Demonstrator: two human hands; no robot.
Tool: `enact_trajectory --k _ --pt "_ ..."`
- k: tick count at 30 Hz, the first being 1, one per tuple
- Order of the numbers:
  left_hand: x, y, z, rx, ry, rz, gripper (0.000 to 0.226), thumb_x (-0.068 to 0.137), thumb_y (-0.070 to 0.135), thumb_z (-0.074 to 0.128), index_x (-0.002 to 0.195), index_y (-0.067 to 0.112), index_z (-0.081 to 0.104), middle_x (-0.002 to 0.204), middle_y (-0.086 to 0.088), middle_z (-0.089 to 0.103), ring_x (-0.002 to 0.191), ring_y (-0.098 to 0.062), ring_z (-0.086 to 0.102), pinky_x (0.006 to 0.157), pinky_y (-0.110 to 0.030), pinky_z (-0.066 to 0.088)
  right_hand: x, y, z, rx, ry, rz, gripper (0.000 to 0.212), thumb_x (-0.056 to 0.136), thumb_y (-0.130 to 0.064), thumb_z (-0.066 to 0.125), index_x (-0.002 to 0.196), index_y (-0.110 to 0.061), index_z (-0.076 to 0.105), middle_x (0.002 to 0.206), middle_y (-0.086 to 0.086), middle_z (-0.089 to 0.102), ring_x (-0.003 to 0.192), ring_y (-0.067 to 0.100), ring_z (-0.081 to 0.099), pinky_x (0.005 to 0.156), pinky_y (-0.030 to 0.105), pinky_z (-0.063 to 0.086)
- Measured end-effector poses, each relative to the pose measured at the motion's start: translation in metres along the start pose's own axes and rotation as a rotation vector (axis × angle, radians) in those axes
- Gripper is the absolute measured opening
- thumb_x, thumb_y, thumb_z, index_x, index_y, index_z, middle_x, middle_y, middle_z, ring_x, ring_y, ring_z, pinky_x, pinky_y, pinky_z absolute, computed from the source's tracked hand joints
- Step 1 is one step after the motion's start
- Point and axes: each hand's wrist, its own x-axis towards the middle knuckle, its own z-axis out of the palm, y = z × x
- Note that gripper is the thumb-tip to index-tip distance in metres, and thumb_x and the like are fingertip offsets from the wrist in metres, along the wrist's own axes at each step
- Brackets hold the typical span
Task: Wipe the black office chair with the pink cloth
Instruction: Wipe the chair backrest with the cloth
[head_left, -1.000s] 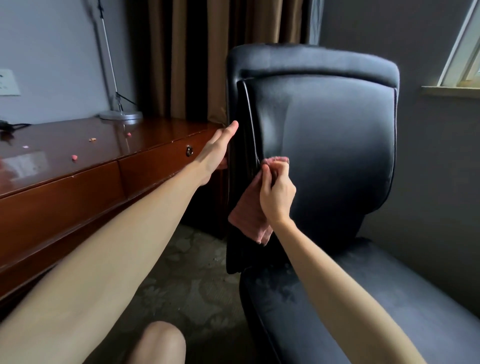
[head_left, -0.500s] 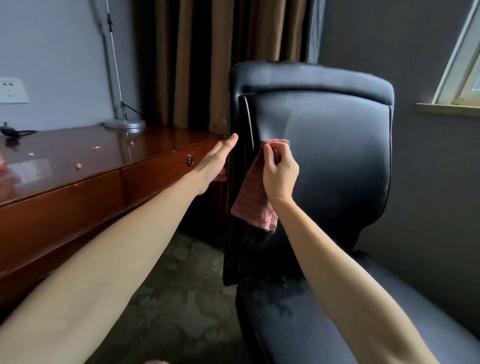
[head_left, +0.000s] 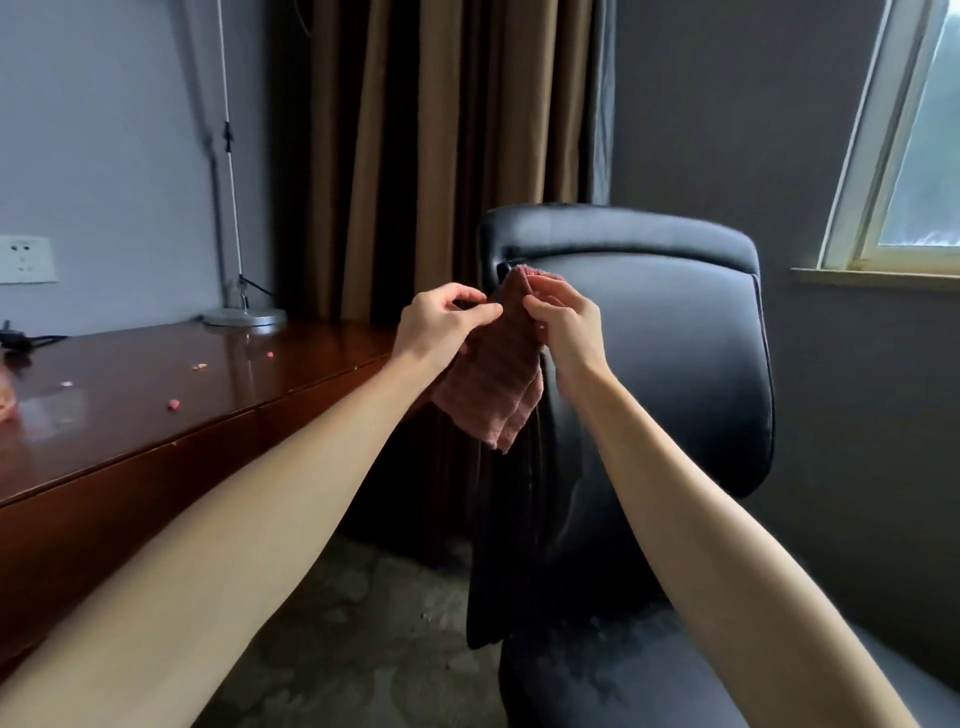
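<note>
Pink cloth (head_left: 498, 374), pinched by both hands (head_left: 441, 325) (head_left: 569, 325), seemingly brushes chair (head_left: 675, 364) beside desk (head_left: 156, 405).

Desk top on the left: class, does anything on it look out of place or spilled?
Yes. Several small pink and orange bits lie scattered across the glossy wooden desk, apart from each other, in front of the lamp base. They look like stray crumbs or scraps; too small to identify. Nothing else there looks askew.

Glossy wooden desk (head_left: 156, 415), lamp base (head_left: 244, 316)
</note>
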Motion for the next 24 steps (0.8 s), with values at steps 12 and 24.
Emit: enact_trajectory --k 12,24 --pt "0.047 0.014 0.005 -0.084 0.277 -0.105 0.006 0.086 0.023 0.068 0.091 0.023 0.069 0.101 -0.003 0.073 0.092 -0.021 0.068 0.088 -0.034 0.054 0.014 0.008 -0.004 -0.387 0.004 -0.268 0.052 0.072 0.003 0.05 0.112 -0.022 0.071 0.108 -0.001 0.071 0.099 0.014 0.066 0.092 0.036 0.054" --pt "0.059 -0.003 0.056 -0.489 0.26 -0.232 0.085 0.051 0.074 0.072 0.11 0.012 0.071 0.107 -0.008 0.073 0.101 -0.025 0.069 0.093 -0.043 0.055 0.029 0.018 -0.01 -0.507 0.171 -0.36 0.023 0.086 -0.01 0.066 0.107 -0.014 0.074 0.099 -0.004 0.063 0.095 0.021 0.063 0.091 0.042 0.051"
